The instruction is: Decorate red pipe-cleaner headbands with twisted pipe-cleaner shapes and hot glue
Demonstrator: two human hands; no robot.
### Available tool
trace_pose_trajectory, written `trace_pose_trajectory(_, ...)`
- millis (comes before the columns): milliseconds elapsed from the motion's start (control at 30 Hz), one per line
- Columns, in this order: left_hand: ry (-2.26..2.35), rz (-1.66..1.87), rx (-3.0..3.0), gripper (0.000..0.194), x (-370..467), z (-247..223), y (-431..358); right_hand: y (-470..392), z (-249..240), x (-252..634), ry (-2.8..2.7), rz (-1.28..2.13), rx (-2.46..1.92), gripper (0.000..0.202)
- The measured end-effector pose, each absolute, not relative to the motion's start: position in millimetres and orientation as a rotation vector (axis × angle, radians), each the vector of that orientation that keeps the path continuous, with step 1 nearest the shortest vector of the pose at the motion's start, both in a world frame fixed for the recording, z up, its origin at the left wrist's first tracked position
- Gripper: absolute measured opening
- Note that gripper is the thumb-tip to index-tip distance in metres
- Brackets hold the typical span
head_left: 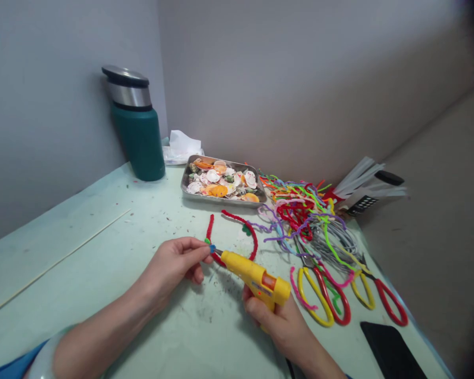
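Observation:
My right hand (274,316) is wrapped round the grip of a yellow hot glue gun (253,273), its nozzle pointing left. My left hand (185,258) pinches a small blue piece (212,248), and the gun's tip meets it or lies just beside it. Behind the nozzle a red pipe cleaner (254,234) curves in an open loop, one end rising near my left fingertips. Small green bits sit on the loop, one close to the blue piece and a darker one (246,229) by the right side. Whether the blue piece is fixed to the loop I cannot tell.
A metal tray (221,201) of shells stands at the back, beside a green bottle (140,142) and tissues (184,147). Tangled pipe cleaners (300,210), scissors (326,295), more scissors (391,302) and a black phone-like slab (391,350) lie right. A thin stick (59,260) lies left.

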State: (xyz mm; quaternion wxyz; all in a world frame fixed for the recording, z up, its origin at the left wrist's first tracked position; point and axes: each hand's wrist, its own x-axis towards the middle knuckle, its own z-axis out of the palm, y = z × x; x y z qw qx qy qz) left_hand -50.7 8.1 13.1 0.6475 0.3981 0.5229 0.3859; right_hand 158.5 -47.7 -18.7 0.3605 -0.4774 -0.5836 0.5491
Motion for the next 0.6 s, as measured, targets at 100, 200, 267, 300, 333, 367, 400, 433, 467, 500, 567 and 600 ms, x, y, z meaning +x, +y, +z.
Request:
trace_pose_trajectory(100, 1.211, 0.882, 0.928, 0.020, -49.9, 14.6, 7.1, -47.1, -18.5, 157.9, -1.503, 1.399, -1.246, 0.025)
trace_pose_trajectory(200, 1.229, 0.882, 0.953, 0.019, -48.9, 15.8, 7.8, -46.4, -16.8, 156.9, -1.525, 1.382, -1.253, 0.026)
trace_pose_trajectory(267, 1.230, 0.884, 0.960, 0.019, -48.5, 16.0, 8.5, -46.4, -15.9, 156.4, -1.540, 1.373, -1.250, 0.025)
trace_pose_trajectory(300, 1.231, 0.885, 0.961, 0.019, -48.3, 16.0, 8.8, -46.5, -15.8, 156.3, -1.540, 1.371, -1.252, 0.025)
trace_pose_trajectory(333, 1.233, 0.885, 0.961, 0.019, -48.2, 16.0, 8.9, -46.6, -15.9, 156.3, -1.537, 1.371, -1.254, 0.025)
trace_pose_trajectory(367, 1.236, 0.885, 0.958, 0.019, -48.1, 15.9, 8.9, -46.6, -16.1, 156.4, -1.534, 1.371, -1.256, 0.025)
trace_pose_trajectory(400, 1.241, 0.884, 0.956, 0.019, -47.9, 15.8, 8.9, -46.7, -16.4, 156.5, -1.531, 1.371, -1.258, 0.025)
trace_pose_trajectory(433, 1.246, 0.882, 0.953, 0.019, -47.9, 15.6, 8.8, -46.7, -16.6, 156.7, -1.528, 1.369, -1.261, 0.025)
trace_pose_trajectory(467, 1.249, 0.879, 0.954, 0.019, -47.8, 15.4, 8.6, -46.6, -16.6, 156.8, -1.526, 1.364, -1.266, 0.025)
trace_pose_trajectory(500, 1.252, 0.878, 0.957, 0.019, -47.8, 15.0, 8.5, -46.4, -16.5, 156.9, -1.533, 1.359, -1.268, 0.025)
trace_pose_trajectory(567, 1.257, 0.876, 0.970, 0.019, -48.0, 14.2, 8.3, -46.1, -15.8, 156.9, -1.553, 1.345, -1.272, 0.025)
trace_pose_trajectory(600, 1.258, 0.876, 0.974, 0.019, -48.1, 13.8, 8.2, -45.9, -15.3, 156.9, -1.562, 1.338, -1.276, 0.025)
